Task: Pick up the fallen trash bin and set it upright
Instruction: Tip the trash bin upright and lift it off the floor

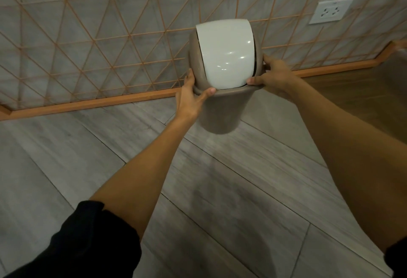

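Note:
A small taupe trash bin with a white swing lid is held up in front of the wall, lid uppermost and tilted toward me. Its base appears clear of the floor. My left hand grips the rim on the left side, thumb over the front edge. My right hand grips the rim on the right, fingers wrapped behind it.
Grey wood-look floor planks stretch below. An orange skirting board runs along a grey wall with an orange triangular lattice. A white wall socket sits upper right. Brown flooring begins at the right.

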`<move>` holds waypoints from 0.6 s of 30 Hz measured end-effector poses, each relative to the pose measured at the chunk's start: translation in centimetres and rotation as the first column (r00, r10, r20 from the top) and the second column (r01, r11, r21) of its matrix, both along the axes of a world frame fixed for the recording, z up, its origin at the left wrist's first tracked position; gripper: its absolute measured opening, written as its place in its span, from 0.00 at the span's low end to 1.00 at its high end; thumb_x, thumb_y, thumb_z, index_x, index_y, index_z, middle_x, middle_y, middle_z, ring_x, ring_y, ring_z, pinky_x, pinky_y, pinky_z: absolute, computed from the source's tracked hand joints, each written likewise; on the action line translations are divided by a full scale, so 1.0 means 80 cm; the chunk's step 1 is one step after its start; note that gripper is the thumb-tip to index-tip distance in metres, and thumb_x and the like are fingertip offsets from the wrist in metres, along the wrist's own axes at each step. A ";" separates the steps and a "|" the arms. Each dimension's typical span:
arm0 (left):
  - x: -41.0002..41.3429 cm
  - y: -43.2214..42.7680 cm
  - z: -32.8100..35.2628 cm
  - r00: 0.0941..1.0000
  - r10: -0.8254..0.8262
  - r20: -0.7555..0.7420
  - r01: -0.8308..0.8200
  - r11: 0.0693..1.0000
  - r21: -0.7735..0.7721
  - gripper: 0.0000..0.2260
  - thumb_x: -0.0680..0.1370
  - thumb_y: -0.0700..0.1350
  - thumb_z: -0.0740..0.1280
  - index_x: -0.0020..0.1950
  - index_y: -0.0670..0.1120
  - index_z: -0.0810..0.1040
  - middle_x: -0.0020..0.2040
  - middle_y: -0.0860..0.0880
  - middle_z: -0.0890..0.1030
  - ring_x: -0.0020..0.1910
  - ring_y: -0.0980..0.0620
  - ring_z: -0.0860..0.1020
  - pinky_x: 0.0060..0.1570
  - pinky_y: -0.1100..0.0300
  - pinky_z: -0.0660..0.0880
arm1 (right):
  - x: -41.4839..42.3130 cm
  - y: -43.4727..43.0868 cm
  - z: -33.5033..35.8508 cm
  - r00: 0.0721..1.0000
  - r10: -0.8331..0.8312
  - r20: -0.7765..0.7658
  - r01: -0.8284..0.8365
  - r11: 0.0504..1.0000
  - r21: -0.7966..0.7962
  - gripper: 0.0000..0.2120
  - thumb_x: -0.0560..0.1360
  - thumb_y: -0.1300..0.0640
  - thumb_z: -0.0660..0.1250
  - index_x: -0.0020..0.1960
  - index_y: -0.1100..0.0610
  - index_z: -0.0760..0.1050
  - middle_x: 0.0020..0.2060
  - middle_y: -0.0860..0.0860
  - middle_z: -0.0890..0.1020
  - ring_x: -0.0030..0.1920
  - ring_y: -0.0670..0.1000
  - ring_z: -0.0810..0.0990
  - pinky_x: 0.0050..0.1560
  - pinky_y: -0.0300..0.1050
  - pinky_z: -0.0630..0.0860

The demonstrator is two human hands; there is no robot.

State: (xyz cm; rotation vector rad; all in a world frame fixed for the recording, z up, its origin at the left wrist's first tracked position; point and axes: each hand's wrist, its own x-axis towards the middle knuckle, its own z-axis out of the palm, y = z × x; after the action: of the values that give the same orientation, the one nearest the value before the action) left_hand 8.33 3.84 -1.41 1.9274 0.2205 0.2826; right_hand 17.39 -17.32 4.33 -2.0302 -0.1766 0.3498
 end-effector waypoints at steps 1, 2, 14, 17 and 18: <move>0.005 0.002 0.000 1.000 -0.003 -0.001 0.003 1.000 0.005 0.46 0.69 0.61 0.73 0.79 0.43 0.57 0.77 0.44 0.65 0.76 0.45 0.63 0.72 0.44 0.65 | 0.002 0.001 0.000 1.000 -0.007 -0.002 0.007 1.000 0.008 0.37 0.66 0.65 0.76 0.72 0.56 0.66 0.64 0.54 0.76 0.62 0.54 0.74 0.57 0.42 0.75; 0.009 0.003 0.000 1.000 -0.007 0.000 0.007 1.000 0.011 0.45 0.70 0.59 0.73 0.79 0.43 0.58 0.77 0.44 0.66 0.76 0.45 0.63 0.73 0.44 0.65 | 0.005 0.003 0.000 1.000 -0.014 0.000 0.014 1.000 0.006 0.37 0.66 0.65 0.76 0.72 0.56 0.67 0.64 0.54 0.76 0.62 0.53 0.75 0.57 0.42 0.75; 0.041 0.001 0.015 0.986 0.020 -0.164 -0.002 0.994 0.112 0.41 0.76 0.52 0.70 0.80 0.45 0.48 0.79 0.43 0.58 0.75 0.39 0.61 0.73 0.41 0.62 | 0.017 0.030 -0.003 0.987 -0.058 0.148 0.085 0.979 -0.183 0.31 0.70 0.62 0.73 0.69 0.62 0.64 0.66 0.59 0.73 0.66 0.58 0.72 0.66 0.51 0.69; 0.041 -0.002 0.018 0.979 0.026 -0.201 -0.001 0.992 0.124 0.41 0.78 0.51 0.68 0.80 0.44 0.44 0.81 0.43 0.52 0.76 0.38 0.58 0.74 0.41 0.59 | 0.017 0.033 -0.005 0.983 -0.063 0.171 0.106 0.961 -0.257 0.29 0.72 0.60 0.72 0.68 0.63 0.64 0.65 0.61 0.73 0.65 0.61 0.72 0.64 0.50 0.69; 0.041 -0.001 0.020 0.976 0.023 -0.215 0.006 0.991 0.135 0.41 0.79 0.51 0.67 0.80 0.44 0.42 0.81 0.42 0.50 0.77 0.37 0.57 0.74 0.41 0.59 | 0.016 0.034 -0.005 0.982 -0.065 0.177 0.113 0.954 -0.278 0.29 0.72 0.60 0.71 0.68 0.64 0.63 0.65 0.61 0.73 0.65 0.61 0.72 0.62 0.49 0.69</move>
State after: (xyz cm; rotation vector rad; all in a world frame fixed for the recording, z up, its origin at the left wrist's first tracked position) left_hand 11.61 3.72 0.16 2.0921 0.3611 0.0943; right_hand 18.68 -14.62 3.89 -2.3484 -0.1426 0.1540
